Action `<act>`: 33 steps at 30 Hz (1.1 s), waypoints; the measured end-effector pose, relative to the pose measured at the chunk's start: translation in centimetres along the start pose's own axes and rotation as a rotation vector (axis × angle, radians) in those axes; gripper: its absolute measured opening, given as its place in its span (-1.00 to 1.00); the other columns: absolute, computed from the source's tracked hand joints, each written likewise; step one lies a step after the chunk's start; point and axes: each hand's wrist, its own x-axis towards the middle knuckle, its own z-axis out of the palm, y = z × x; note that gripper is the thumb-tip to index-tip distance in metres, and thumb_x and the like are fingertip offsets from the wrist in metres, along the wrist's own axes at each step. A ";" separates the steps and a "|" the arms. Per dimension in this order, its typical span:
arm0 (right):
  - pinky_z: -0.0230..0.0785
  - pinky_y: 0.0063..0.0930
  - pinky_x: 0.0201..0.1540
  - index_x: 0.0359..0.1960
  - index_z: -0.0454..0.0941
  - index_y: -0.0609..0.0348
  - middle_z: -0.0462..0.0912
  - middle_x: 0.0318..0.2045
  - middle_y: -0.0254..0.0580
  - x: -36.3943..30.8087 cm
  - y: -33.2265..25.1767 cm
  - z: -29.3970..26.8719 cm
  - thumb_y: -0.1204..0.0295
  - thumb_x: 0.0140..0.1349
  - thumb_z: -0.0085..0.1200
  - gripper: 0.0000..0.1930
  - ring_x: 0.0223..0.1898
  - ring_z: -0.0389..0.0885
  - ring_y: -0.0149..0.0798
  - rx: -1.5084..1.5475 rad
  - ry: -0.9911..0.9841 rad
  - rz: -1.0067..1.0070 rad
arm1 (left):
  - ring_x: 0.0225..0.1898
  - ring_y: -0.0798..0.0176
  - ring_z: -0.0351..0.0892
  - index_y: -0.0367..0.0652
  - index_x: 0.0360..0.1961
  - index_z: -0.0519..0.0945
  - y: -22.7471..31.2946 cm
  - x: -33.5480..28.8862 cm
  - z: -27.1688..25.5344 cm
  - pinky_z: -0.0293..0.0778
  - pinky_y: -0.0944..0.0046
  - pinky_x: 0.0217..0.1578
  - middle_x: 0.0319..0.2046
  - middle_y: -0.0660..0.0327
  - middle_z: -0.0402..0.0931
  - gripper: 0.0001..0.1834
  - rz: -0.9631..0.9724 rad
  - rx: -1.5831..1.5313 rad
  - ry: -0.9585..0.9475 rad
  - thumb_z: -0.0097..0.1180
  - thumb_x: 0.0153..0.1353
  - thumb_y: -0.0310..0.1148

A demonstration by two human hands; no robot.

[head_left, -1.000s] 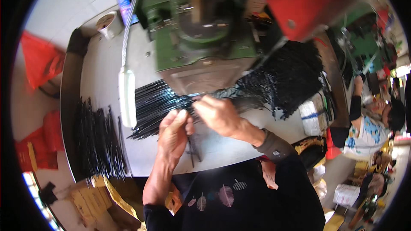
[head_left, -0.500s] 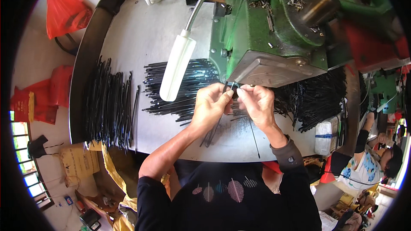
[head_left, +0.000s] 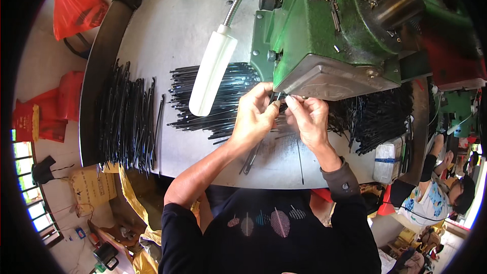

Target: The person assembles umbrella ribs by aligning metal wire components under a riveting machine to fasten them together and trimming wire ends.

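Note:
Both my hands work close together at the lower front edge of a green machine (head_left: 350, 43). My left hand (head_left: 252, 117) is closed on thin black rods (head_left: 250, 161), whose lower ends stick out below it toward the table's front edge. My right hand (head_left: 313, 124) pinches with thumb and forefinger right beside the left fingertips. A single thin black rod (head_left: 300, 160) hangs down below the right hand; its upper end is hidden by the fingers. What the fingertips meet under the machine is too small to make out.
Black rods lie in a pile (head_left: 213, 99) left of my hands, a row (head_left: 127, 122) farther left, and a heap (head_left: 383, 114) at right. A white lamp (head_left: 213, 73) hangs over the middle pile. A white box (head_left: 388, 160) stands at right. Another person (head_left: 431, 198) sits beyond.
My left fingers have risen against the machine's lower edge, and the right fingers have closed in beside them. The whole view has shifted slightly. The rod piles lie as before.

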 end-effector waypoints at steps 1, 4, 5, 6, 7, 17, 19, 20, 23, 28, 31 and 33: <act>0.33 -0.71 -0.56 -0.34 0.60 0.27 0.58 -0.57 -0.35 0.1 0.2 -0.1 0.43 0.20 0.14 -0.86 -0.59 0.49 -0.56 -0.004 -0.017 0.004 | -0.67 0.55 0.37 -0.30 -0.08 0.47 0.1 0.0 0.0 0.35 0.49 -0.67 -0.59 0.33 0.46 -0.75 -0.006 -0.014 -0.023 0.01 0.18 -0.60; 0.34 -0.70 -0.56 -0.32 0.60 0.27 0.60 -0.49 -0.34 0.1 0.7 -0.1 0.47 0.22 0.11 -0.89 -0.55 0.50 -0.55 0.132 -0.026 0.018 | -0.63 0.56 0.37 -0.28 -0.14 0.47 0.8 0.2 0.2 0.32 0.50 -0.65 -0.57 0.33 0.47 -0.79 -0.026 -0.068 -0.051 -0.01 0.18 -0.60; 0.34 -0.70 -0.56 -0.32 0.60 0.27 0.60 -0.49 -0.34 0.2 0.9 -0.2 0.47 0.22 0.11 -0.89 -0.55 0.50 -0.55 0.131 -0.027 0.020 | -0.61 0.57 0.36 -0.27 -0.17 0.46 0.9 0.2 0.4 0.30 0.51 -0.63 -0.55 0.33 0.48 -0.81 -0.040 -0.108 -0.057 -0.01 0.18 -0.60; 0.36 -0.70 -0.56 -0.30 0.61 0.26 0.61 -0.46 -0.33 0.3 1.0 -0.3 0.46 0.22 0.11 -0.88 -0.53 0.51 -0.55 0.204 -0.031 0.009 | -0.61 0.57 0.36 -0.27 -0.17 0.46 0.9 0.3 0.4 0.30 0.51 -0.63 -0.55 0.33 0.48 -0.81 -0.040 -0.108 -0.056 -0.01 0.18 -0.60; 0.38 -0.69 -0.57 -0.27 0.62 0.26 0.62 -0.43 -0.33 0.4 1.1 -0.4 0.46 0.22 0.12 -0.87 -0.51 0.52 -0.54 0.277 -0.035 -0.002 | -0.59 0.57 0.32 -0.26 -0.18 0.46 0.8 0.5 0.5 0.26 0.51 -0.61 -0.55 0.35 0.45 -0.81 -0.032 -0.069 -0.067 -0.02 0.16 -0.61; 0.36 -0.68 -0.57 -0.25 0.59 0.23 0.60 -0.41 -0.34 0.6 1.8 -0.9 0.47 0.23 0.11 -0.88 -0.51 0.51 -0.52 0.280 -0.042 -0.041 | -0.56 0.59 0.14 -0.24 -0.22 0.48 -0.1 1.1 0.7 0.10 0.49 -0.57 -0.60 0.45 0.28 -0.81 0.011 -0.043 -0.076 0.00 0.11 -0.60; 0.36 -0.67 -0.57 -0.25 0.59 0.23 0.60 -0.41 -0.34 0.8 1.5 -0.8 0.47 0.23 0.11 -0.88 -0.51 0.51 -0.52 0.271 -0.052 -0.041 | -0.58 0.59 0.12 -0.24 -0.23 0.48 -0.2 1.1 0.6 0.09 0.49 -0.58 -0.61 0.45 0.26 -0.82 0.061 -0.036 -0.069 0.01 0.10 -0.59; 0.35 -0.67 -0.57 -0.25 0.59 0.23 0.60 -0.41 -0.34 0.8 1.4 -0.7 0.47 0.24 0.11 -0.88 -0.51 0.50 -0.52 0.263 -0.059 -0.044 | -0.58 0.59 0.11 -0.24 -0.23 0.48 -0.4 1.1 0.5 0.09 0.49 -0.58 -0.62 0.45 0.24 -0.83 0.044 -0.032 -0.062 0.01 0.10 -0.58; 0.35 -0.67 -0.57 -0.25 0.59 0.24 0.59 -0.42 -0.34 0.7 1.5 -0.5 0.48 0.24 0.10 -0.88 -0.52 0.50 -0.53 0.232 -0.082 -0.087 | -0.60 0.58 0.10 -0.24 -0.24 0.49 -0.7 1.2 0.6 0.08 0.48 -0.59 -0.63 0.46 0.21 -0.84 0.047 -0.055 -0.046 0.01 0.10 -0.57; 0.35 -0.67 -0.58 -0.24 0.58 0.25 0.59 -0.41 -0.33 0.6 0.9 0.0 0.47 0.25 0.09 -0.88 -0.55 0.48 -0.53 0.292 -0.065 -0.094 | -0.60 0.58 0.10 -0.23 -0.25 0.49 -2.0 1.5 0.8 0.07 0.47 -0.60 -0.65 0.45 0.19 -0.83 0.097 -0.099 -0.037 0.02 0.09 -0.57; 0.34 -0.66 -0.60 -0.23 0.56 0.25 0.59 -0.40 -0.31 0.7 1.1 -0.3 0.48 0.24 0.08 -0.87 -0.57 0.47 -0.53 0.256 -0.068 -0.094 | -0.48 0.46 0.44 -0.26 -0.17 0.46 -2.0 1.6 0.7 0.40 0.42 -0.47 -0.48 0.31 0.47 -0.83 0.085 -0.047 -0.099 -0.07 0.21 -0.59; 0.34 -0.65 -0.61 -0.23 0.55 0.26 0.59 -0.40 -0.29 0.8 1.1 -0.9 0.47 0.24 0.09 -0.87 -0.58 0.46 -0.52 0.207 -0.076 -0.099 | -0.63 0.58 0.10 -0.25 -0.25 0.49 -1.9 1.5 0.8 0.06 0.45 -0.62 -0.68 0.45 0.18 -0.81 0.122 -0.074 -0.019 0.02 0.06 -0.58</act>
